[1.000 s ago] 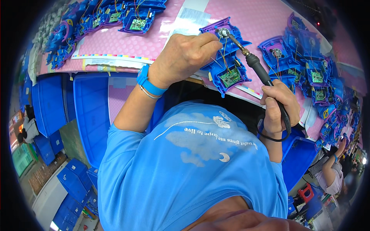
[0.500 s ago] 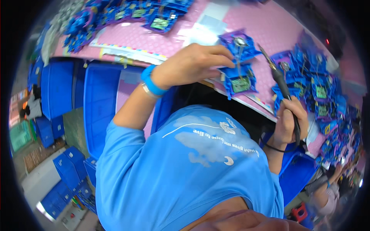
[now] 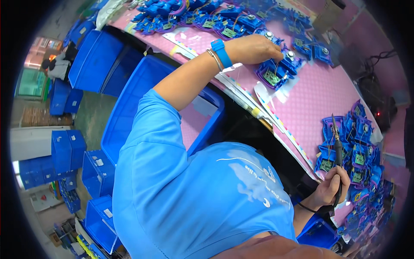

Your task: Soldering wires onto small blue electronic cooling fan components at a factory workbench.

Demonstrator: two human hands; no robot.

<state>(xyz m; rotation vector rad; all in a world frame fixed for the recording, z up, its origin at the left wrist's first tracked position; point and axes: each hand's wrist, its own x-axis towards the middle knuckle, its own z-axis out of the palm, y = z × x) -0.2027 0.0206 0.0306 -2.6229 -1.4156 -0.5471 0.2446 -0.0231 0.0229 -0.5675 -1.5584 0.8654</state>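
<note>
My left hand [image 3: 258, 49] reaches far across the bench, fingers curled onto an opened blue plastic housing [image 3: 288, 69]. A green circuit board [image 3: 271, 78] shows in the housing's near half, and a round silver part sits in its far half; thin wires run between them. The fingertips are partly hidden against the housing. In my right hand [image 3: 330, 190] is a soldering iron [image 3: 337, 149], gripped by its black handle with the tip pointing up and away. The iron's tip appears in front of more blue housings [image 3: 326, 162] on the right.
Rows of similar blue housings [image 3: 207, 21] crowd the bench's far left, and others pile up at right. White paper [image 3: 282, 91] lies on the pink bench mat [image 3: 302, 114]. Blue bins [image 3: 125, 108] stand left below the bench edge. A cable hangs from the iron.
My left hand has moved left and away with the opened housing, which now lies beside the left rows. The right hand still holds the soldering iron, lower in view. The view has turned.
</note>
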